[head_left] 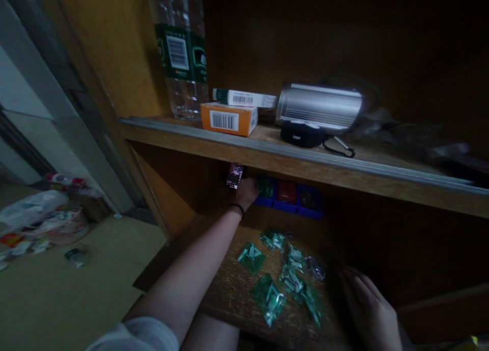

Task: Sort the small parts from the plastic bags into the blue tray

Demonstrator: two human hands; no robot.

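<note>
My left hand reaches deep into the lower shelf, beside a lit phone screen and the left end of the blue trays; its fingertips are hidden. The trays hold green packets, something red and small dark items. On the wooden board in front lie several green plastic packets with small pale pieces inside, and a clear crumpled packet. To the right of these is my right hand, its fingers dim and blurred in shadow, so what they hold cannot be made out.
The upper shelf edge crosses above my hands. On it are a bottle, an orange box, a metal cylinder and a black case. A basket of litter stands on the floor at left.
</note>
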